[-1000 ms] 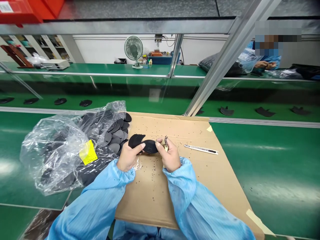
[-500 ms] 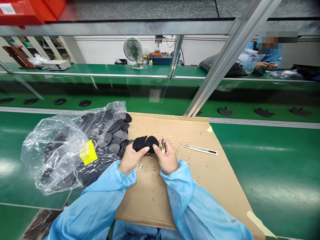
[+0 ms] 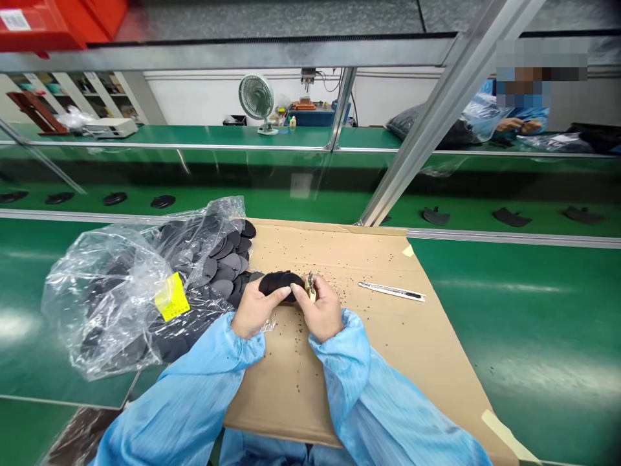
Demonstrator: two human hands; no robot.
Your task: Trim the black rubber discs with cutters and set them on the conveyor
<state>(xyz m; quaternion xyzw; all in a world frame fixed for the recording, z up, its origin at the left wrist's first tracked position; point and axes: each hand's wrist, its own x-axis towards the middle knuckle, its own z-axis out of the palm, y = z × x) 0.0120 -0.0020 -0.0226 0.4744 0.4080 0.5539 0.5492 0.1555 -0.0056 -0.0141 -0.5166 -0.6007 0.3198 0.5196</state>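
My left hand (image 3: 253,309) grips a small overlapping stack of black oval plastic pieces (image 3: 277,282) by its left end, thumb on top. At the stack's right end, my right hand (image 3: 322,308) pinches the pieces with its thumb. Tucked in that same hand is a small metal hand tool, apparently nippers (image 3: 310,285), with pale yellow on its handle; its jaws point away from me and the fingers hide the rest. Left of my hands, many similar dark oval pieces (image 3: 224,270) spill from a clear plastic bag (image 3: 116,252) bearing a yellow label.
Cardboard (image 3: 388,349) covers the bench, sprinkled with tiny dark scraps. A utility knife (image 3: 392,291) lies on it to the right. Behind, black parts (image 3: 435,216) rest spaced along a green conveyor belt (image 3: 291,208). A metal post (image 3: 436,116) slants upward. Beyond, another person works near a fan (image 3: 257,100).
The black pieces, spread into two side-by-side groups before, now overlap in one stack. My right hand has shifted slightly left, and the tool has turned more upright. Parts on the belt moved slightly left.
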